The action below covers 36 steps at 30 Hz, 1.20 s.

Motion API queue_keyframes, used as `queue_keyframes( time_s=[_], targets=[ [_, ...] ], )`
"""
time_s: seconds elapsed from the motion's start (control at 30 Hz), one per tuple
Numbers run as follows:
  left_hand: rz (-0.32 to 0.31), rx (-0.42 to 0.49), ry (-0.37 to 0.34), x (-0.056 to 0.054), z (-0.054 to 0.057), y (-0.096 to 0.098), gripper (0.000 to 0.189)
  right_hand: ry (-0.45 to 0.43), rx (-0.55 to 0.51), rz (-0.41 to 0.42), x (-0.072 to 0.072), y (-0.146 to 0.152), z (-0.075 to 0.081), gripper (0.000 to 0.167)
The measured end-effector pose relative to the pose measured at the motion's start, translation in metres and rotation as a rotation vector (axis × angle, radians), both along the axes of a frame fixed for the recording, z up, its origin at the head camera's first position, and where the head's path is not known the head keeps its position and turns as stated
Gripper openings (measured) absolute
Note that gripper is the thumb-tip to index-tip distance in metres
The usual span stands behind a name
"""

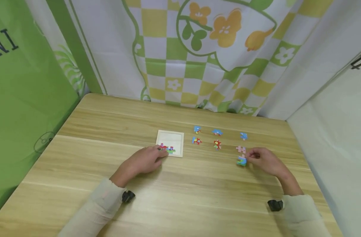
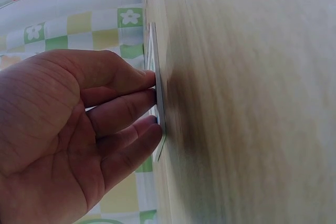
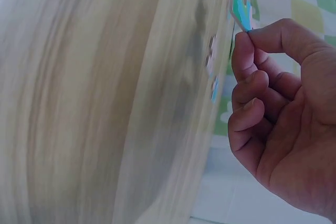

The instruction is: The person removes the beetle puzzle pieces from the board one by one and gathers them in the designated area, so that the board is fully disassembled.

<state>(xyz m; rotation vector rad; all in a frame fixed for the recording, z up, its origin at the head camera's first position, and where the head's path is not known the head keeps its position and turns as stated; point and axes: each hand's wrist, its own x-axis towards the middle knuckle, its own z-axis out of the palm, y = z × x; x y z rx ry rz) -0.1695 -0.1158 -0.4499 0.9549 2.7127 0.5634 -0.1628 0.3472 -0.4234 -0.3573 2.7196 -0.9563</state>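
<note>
A square, pale wooden puzzle tray (image 1: 181,144) lies on the table, with several joined colourful puzzle pieces (image 1: 171,151) along its near side. My left hand (image 1: 143,160) rests at the tray's near left corner, its fingertips touching the tray and the pieces there. In the left wrist view the fingers are slightly bent against the tray's edge (image 2: 160,98). My right hand (image 1: 264,160) pinches a blue and green puzzle piece (image 3: 240,8) between thumb and index finger, raised off the table. Just beyond it lies a pink puzzle piece (image 1: 240,149).
Loose puzzle pieces lie right of the tray: a blue one (image 1: 217,132), a red flower one (image 1: 217,144) and several more. The wooden table (image 1: 192,197) ends at a checkered curtain (image 1: 174,69). Green cloth (image 1: 20,98) hangs at the left.
</note>
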Motion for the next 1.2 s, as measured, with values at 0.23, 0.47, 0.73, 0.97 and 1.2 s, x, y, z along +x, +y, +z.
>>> queue_keyframes(
  time_s=[0.23, 0.47, 0.73, 0.97, 1.2],
  targets=[
    [-0.005, 0.008, -0.005, -0.002, 0.002, -0.001, 0.039, -0.027, -0.035, 0.019, -0.004, 0.011, -0.007, 0.008],
    [0.000, 0.014, -0.020, -0.003, 0.001, -0.001, 0.039, -0.041, -0.002, 0.019, -0.011, 0.013, -0.011, 0.011],
    [0.000, 0.027, -0.030, -0.002, 0.002, -0.002, 0.039, -0.069, -0.002, 0.015, -0.014, 0.012, -0.012, 0.011],
    [0.007, 0.025, -0.043, -0.002, 0.003, -0.003, 0.040, -0.064, 0.025, 0.015, -0.018, 0.013, -0.014, 0.010],
    [0.007, 0.024, -0.044, -0.003, 0.002, -0.003, 0.040, -0.050, 0.058, 0.019, -0.020, 0.013, -0.016, 0.011]
  ],
)
